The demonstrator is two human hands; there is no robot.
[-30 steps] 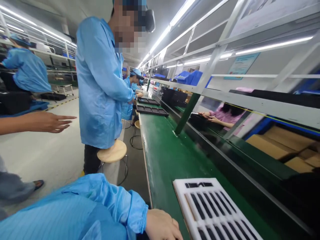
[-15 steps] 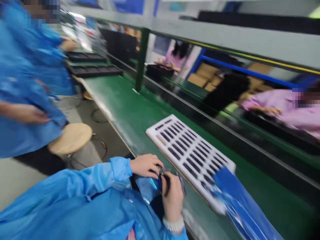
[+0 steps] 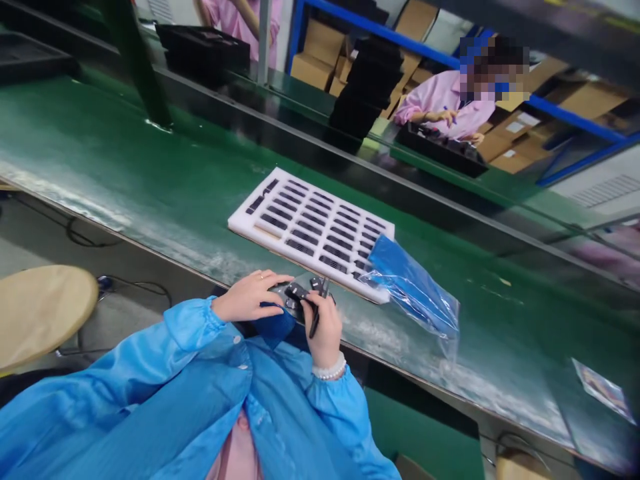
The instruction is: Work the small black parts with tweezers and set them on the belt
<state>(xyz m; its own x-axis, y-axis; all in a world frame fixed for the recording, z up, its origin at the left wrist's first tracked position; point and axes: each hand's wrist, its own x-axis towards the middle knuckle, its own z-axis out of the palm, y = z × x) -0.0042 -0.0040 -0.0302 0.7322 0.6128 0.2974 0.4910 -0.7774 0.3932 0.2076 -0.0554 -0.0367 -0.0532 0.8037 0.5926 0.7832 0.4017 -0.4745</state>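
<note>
My left hand point(image 3: 254, 295) is at the table's front edge, thumb and fingers apart, its fingertips against or close to a cluster of small black parts point(image 3: 297, 291). Some clear, shiny material lies around those parts; whether it is a bag or a tray I cannot make out. A slim black pen-like tool point(image 3: 314, 325) is held in my right hand point(image 3: 325, 328), whose fingers are closed and also touch one of the black parts. Dark blue material point(image 3: 276, 327) hangs below my hands. Just beyond them lies a white foam tray point(image 3: 239, 219) with rows of slots holding black pieces.
A clear bag with blue content point(image 3: 415, 283) overlaps the tray's right corner. The green table point(image 3: 200, 187) runs left to right, with a small printed packet point(image 3: 603, 390) at right. Across the line, a person in pink works over a black box point(image 3: 440, 150). A round stool point(image 3: 45, 310) stands left.
My view has swung right, so the co-workers in blue have left the picture. My hands have come to the table edge, and the black parts now show between them.
</note>
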